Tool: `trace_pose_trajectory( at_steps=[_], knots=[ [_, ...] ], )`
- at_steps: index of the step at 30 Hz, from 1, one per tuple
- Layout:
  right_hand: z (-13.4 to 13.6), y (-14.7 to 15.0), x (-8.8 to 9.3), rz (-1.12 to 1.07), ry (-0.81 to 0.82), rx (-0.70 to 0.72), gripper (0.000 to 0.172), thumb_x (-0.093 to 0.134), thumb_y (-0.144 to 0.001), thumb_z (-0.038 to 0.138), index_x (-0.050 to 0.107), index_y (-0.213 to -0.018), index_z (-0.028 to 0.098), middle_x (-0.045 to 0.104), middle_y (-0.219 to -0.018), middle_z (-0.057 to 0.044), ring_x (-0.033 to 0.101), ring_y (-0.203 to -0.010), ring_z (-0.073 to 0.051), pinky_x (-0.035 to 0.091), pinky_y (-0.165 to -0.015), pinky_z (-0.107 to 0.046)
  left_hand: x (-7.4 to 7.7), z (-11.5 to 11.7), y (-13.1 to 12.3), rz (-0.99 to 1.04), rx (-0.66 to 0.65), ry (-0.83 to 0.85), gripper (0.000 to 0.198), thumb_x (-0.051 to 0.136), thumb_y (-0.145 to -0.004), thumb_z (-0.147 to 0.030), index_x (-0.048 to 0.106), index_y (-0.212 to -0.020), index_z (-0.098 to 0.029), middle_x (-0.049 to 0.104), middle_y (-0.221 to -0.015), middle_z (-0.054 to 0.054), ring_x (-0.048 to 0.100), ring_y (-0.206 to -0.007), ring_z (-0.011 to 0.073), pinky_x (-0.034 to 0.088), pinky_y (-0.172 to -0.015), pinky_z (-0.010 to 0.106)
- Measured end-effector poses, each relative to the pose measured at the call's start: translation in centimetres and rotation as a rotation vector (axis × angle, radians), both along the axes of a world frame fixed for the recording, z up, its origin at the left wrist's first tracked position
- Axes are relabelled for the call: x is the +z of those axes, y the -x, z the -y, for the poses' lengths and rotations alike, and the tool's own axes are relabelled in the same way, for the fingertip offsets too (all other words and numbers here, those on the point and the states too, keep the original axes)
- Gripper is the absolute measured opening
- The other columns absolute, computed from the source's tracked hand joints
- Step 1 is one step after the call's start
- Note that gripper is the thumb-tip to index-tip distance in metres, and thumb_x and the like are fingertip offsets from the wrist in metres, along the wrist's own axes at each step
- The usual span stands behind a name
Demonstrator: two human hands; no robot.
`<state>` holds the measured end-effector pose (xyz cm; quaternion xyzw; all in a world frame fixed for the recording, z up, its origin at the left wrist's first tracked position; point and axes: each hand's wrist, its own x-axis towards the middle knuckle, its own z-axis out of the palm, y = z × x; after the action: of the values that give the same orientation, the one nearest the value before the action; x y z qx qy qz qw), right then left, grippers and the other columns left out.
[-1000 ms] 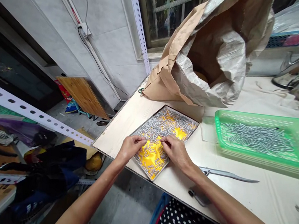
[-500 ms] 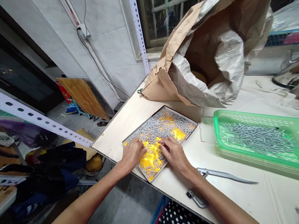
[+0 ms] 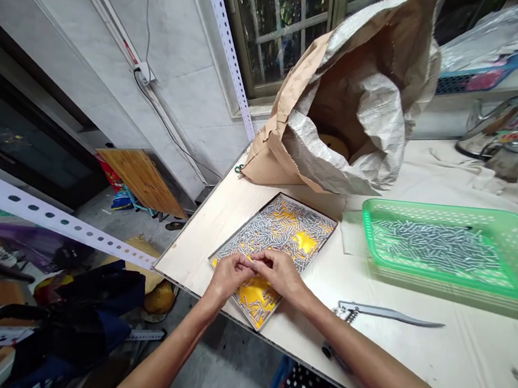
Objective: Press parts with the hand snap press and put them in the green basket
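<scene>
A shallow tray with a yellow bottom lies slanted on the table, strewn with small silvery metal pieces that look like screws or pins. Over its near half, my left hand and my right hand meet at the fingertips. Both hands are closed in a pinch; whatever they hold between them is too small to make out. To the right stands a green plastic basket with a heap of longer metal pieces in it.
A large open paper sack stands behind the tray. Right of my right forearm lies a grey-handled hand tool, and a dark small tool is partly under the arm. Metal kettles stand at the back right. The table's left edge is near.
My right hand has moved left, and its fingertips now meet those of my left hand. Before, the hands were apart over the tray. The camera view has shifted slightly.
</scene>
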<state>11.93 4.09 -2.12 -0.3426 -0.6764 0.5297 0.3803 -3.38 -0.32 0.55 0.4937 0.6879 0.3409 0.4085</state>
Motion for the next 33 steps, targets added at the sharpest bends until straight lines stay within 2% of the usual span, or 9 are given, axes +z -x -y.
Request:
trace_pose_trajectory(
  at_steps=[5, 9, 12, 15, 17, 21, 24, 29, 33],
  knots=[
    [0.7, -0.3, 0.3, 0.086, -0.079, -0.039, 0.009, 0.063, -0.082, 0.021, 0.068, -0.075, 0.019, 0.068, -0.072, 0.001, 0.059, -0.067, -0.012, 0.041, -0.063, -0.024, 0.0, 0.5, -0.5, -0.073, 0.018, 0.038, 0.021, 0.070, -0.061, -0.034, 0.062, -0.065, -0.015, 0.057, -0.054, -0.004, 0.050, -0.048, 0.0095, 0.036, -0.046, 0.020],
    [1.3, -0.6, 0.5, 0.122, -0.111, -0.001, 0.015, 0.056, -0.080, 0.012, 0.067, -0.071, 0.018, 0.066, -0.069, 0.002, 0.056, -0.064, -0.011, 0.040, -0.061, -0.023, 0.0, 0.7, -0.2, 0.139, -0.022, 0.240, 0.036, 0.079, -0.055, -0.043, 0.056, -0.063, -0.016, 0.053, -0.047, -0.005, 0.045, -0.039, 0.0072, 0.036, -0.041, 0.019],
    [1.4, -0.6, 0.3, 0.095, -0.028, 0.041, 0.017, 0.055, -0.082, 0.015, 0.068, -0.071, 0.018, 0.067, -0.068, 0.002, 0.056, -0.062, -0.011, 0.040, -0.060, -0.022, 0.3, 0.7, 0.3, 0.310, -0.049, 0.371, 0.048, 0.087, -0.046, -0.047, 0.057, -0.066, -0.015, 0.055, -0.047, -0.005, 0.047, -0.040, 0.0066, 0.039, -0.042, 0.019],
    [1.0, -0.8, -0.2, 0.064, 0.069, 0.075, 0.018, 0.054, -0.084, 0.017, 0.071, -0.079, 0.018, 0.070, -0.075, 0.001, 0.060, -0.066, -0.012, 0.044, -0.062, -0.024, 0.6, 0.6, 0.7, 0.406, -0.060, 0.421, 0.053, 0.089, -0.042, -0.048, 0.060, -0.068, -0.013, 0.057, -0.051, -0.004, 0.048, -0.043, 0.0060, 0.042, -0.045, 0.019],
    [0.4, -1.4, -0.3, 0.093, 0.042, 0.055, 0.020, 0.052, -0.084, 0.016, 0.072, -0.088, 0.018, 0.071, -0.079, 0.000, 0.062, -0.069, -0.013, 0.046, -0.065, -0.025, 0.7, 0.4, 0.9, 0.377, -0.055, 0.383, 0.050, 0.087, -0.047, -0.048, 0.062, -0.071, -0.013, 0.057, -0.053, -0.004, 0.048, -0.045, 0.0066, 0.042, -0.045, 0.019],
    [-1.3, -2.7, -0.2, 0.359, -0.338, -0.070, 0.028, 0.048, -0.087, 0.011, 0.070, -0.103, 0.019, 0.067, -0.092, -0.006, 0.060, -0.084, -0.017, 0.045, -0.077, -0.029, 0.6, -0.3, 0.6, 0.015, -0.039, 0.156, 0.024, 0.073, -0.070, -0.036, 0.065, -0.072, -0.014, 0.059, -0.055, -0.003, 0.052, -0.048, 0.0108, 0.042, -0.050, 0.023],
    [-2.9, -3.0, -0.4, 0.691, -0.561, -0.076, 0.025, 0.050, -0.089, 0.011, 0.069, -0.102, 0.021, 0.063, -0.092, -0.008, 0.056, -0.088, -0.021, 0.043, -0.079, -0.033, 0.4, -1.0, -0.1, -0.368, -0.108, -0.072, 0.009, 0.063, -0.079, -0.021, 0.068, -0.073, -0.016, 0.068, -0.072, 0.002, 0.061, -0.068, 0.0154, 0.046, -0.066, 0.026],
    [-6.2, -3.1, -1.1, 0.944, -0.650, -0.100, 0.016, 0.055, -0.088, 0.015, 0.069, -0.089, 0.022, 0.063, -0.092, -0.010, 0.055, -0.091, -0.024, 0.042, -0.077, -0.033, -0.2, -2.4, -1.1, -0.796, -0.294, -0.219, 0.019, 0.058, -0.088, -0.022, 0.070, -0.100, -0.016, 0.068, -0.100, 0.009, 0.060, -0.099, 0.0234, 0.047, -0.087, 0.035],
    [-8.2, -4.4, -1.3, 0.962, -0.630, -0.165, 0.021, 0.052, -0.087, 0.010, 0.069, -0.085, 0.021, 0.062, -0.093, -0.011, 0.055, -0.089, -0.023, 0.042, -0.075, -0.032, -1.0, -3.3, -1.5, -0.933, -0.417, -0.280, 0.042, 0.054, -0.093, -0.033, 0.056, -0.131, -0.017, 0.053, -0.140, 0.011, 0.040, -0.133, 0.0309, 0.039, -0.105, 0.046]
  ],
)
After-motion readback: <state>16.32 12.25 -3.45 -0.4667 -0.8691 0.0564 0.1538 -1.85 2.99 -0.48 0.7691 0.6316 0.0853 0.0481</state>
